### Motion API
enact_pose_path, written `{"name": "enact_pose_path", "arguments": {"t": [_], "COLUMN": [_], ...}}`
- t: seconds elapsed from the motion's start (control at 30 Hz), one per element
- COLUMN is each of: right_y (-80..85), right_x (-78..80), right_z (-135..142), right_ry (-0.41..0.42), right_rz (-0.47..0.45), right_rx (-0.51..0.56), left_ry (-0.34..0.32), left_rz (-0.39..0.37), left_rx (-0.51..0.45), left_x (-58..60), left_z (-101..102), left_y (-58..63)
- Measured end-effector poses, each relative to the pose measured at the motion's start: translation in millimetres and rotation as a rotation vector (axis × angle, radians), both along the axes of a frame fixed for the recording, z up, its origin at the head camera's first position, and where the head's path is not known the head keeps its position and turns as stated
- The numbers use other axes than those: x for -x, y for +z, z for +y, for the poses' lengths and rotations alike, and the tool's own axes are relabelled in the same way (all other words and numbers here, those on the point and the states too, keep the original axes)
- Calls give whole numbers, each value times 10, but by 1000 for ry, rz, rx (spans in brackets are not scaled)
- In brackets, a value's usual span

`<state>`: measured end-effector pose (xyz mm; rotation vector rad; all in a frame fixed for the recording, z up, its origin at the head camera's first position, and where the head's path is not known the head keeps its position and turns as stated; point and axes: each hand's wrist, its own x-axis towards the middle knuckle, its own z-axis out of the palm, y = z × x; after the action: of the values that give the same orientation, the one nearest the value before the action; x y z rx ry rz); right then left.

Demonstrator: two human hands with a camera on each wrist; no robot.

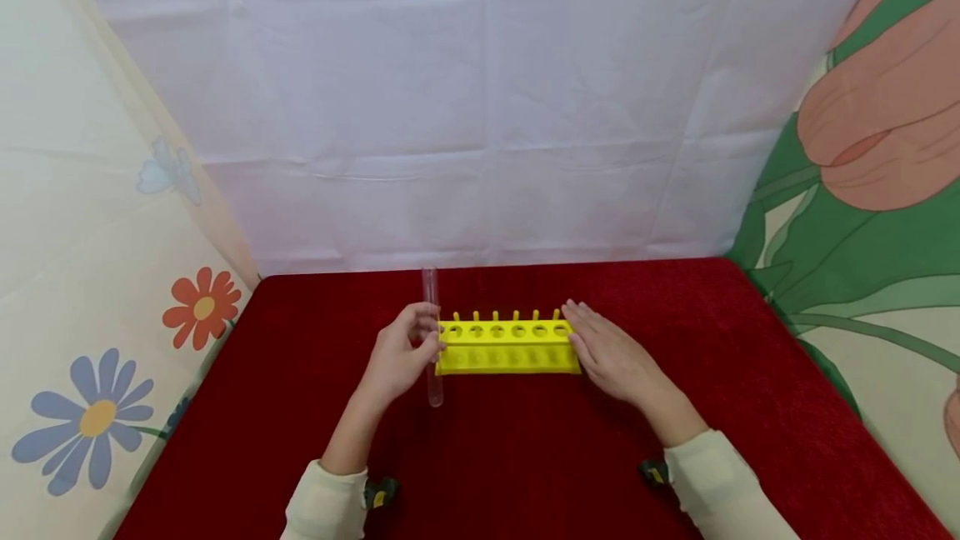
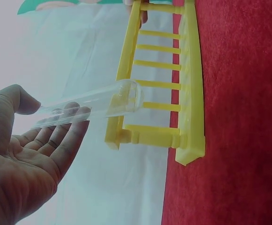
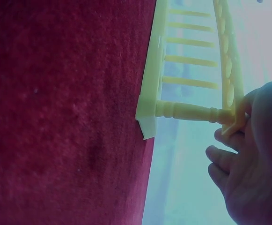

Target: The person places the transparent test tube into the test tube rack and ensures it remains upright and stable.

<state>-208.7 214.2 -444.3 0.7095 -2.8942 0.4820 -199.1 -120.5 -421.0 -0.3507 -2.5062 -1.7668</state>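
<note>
Left hand (image 1: 397,357) pinched a tube (image 2: 100,101); right hand (image 1: 618,361), fingers extended, touched the rack (image 1: 507,340); white sheet (image 1: 480,107) hung beyond red cloth (image 1: 510,457).

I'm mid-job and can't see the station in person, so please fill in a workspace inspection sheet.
Surface: red cloth.
Job's things: clear test tube, held outside the yellow rack, by its left end; the rack's six top holes look empty.
Clutter: nothing seen.
Hands: left hand pinches the tube; right hand holds the rack's right end.
Cables: nothing seen.
Surroundings: creased white backdrop behind; flower-printed panels on both sides.
</note>
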Motion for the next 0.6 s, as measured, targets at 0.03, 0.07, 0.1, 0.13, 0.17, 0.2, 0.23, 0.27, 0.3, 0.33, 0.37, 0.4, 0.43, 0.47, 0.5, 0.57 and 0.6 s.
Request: {"name": "enact_pose_path", "arguments": {"t": [0.03,0.07,0.1,0.13,0.17,0.2,0.23,0.27,0.3,0.33,0.37,0.4,0.43,0.47,0.5,0.57,0.6], "right_y": [0,0,1,2,2,2,2,1,1,1,0,0,1,2,3,2,2], "right_x": [0,1,1,1,1,2,2,2,3,3,3,3,2,2,1,0,0], "right_z": [0,-1,-2,-3,-3,-4,-4,-4,-4,-5,-4,-5,-5,-6,-6,-2,-1], "right_ry": [-1,-1,-1,-1,-1,0,0,0,-1,-2,-2,-3,-4,-4,-5,-5,-5], "right_rz": [0,-1,0,1,1,1,1,0,0,-1,-2,-2,-4,-4,-5,-6,-7], "right_rx": [0,-1,-1,-1,-2,-3,-2,-2,-1,-2,-2,-1,-1,-2,-1,-2,-1], "left_ry": [-2,-4,-8,-10,-12,-16,-18,-21,-23,-25,-28,-31,-33,-37,-38,-43,-44], "left_rz": [2,4,6,9,13,19,25,31,38,44,50,55,58,60,61,60,58], "left_rx": [2,2,2,-1,-3,-5,-4,-6,-8,-9,-10,-8,-9,-10,-10,-13,-12], "left_x": [3,6,7,7,8,9,9,7,6,6,9,8,8,10,11,14,13], "left_z": [7,13,20,27,33,40,47,53,58,63,68,73,77,81,84,93,98], "left_y": [-4,-9,-12,-14,-15,-16,-14,-11,-7,-3,-3,1,4,5,6,5,8]}}
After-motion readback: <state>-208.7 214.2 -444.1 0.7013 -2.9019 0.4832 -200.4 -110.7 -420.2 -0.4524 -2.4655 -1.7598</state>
